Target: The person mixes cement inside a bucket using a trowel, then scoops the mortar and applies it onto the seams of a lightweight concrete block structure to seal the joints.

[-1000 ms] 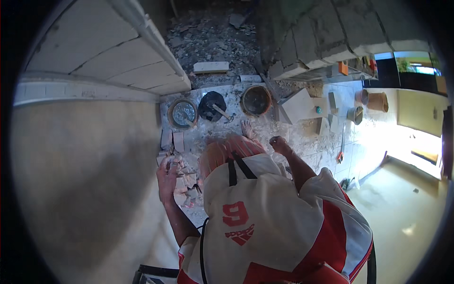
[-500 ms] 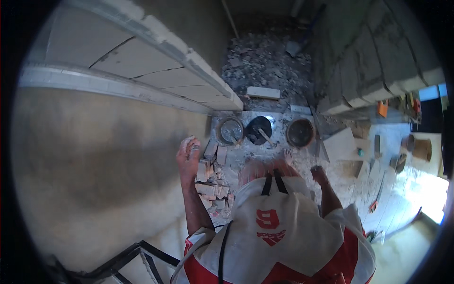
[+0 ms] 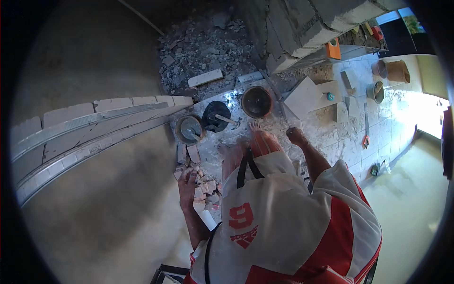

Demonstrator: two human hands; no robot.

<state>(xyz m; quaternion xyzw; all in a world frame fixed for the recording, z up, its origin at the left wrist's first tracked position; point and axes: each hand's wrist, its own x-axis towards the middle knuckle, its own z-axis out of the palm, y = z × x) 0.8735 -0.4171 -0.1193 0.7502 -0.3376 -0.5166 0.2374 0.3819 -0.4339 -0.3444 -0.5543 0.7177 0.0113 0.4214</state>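
My left hand (image 3: 187, 184) reaches down at the heap of broken brick pieces (image 3: 201, 187) beside the wall. Its fingers are slightly apart over the nearest pieces, and I see nothing gripped in them. Out to the right of my knees, my right hand (image 3: 296, 136) is closed in a fist above the dusty floor. Whatever lies inside it, if anything, is hidden. Ahead of my feet stand a round bucket with grey contents (image 3: 189, 128), a black tub (image 3: 213, 112) with a hammer (image 3: 227, 119) lying across it, and a brown-rimmed bucket (image 3: 257, 102).
Rubble (image 3: 203, 52) covers the floor beyond a pale block (image 3: 205, 78). A low block wall (image 3: 94, 123) runs along the left, another (image 3: 307, 28) on the upper right. Pale slabs (image 3: 305, 97), a handsaw (image 3: 366, 128) and more buckets (image 3: 377, 91) stand or lie to the right.
My view has turned to the right. My left hand has come down from above the floor to the brick pieces. The right hand stays closed, out to the side.
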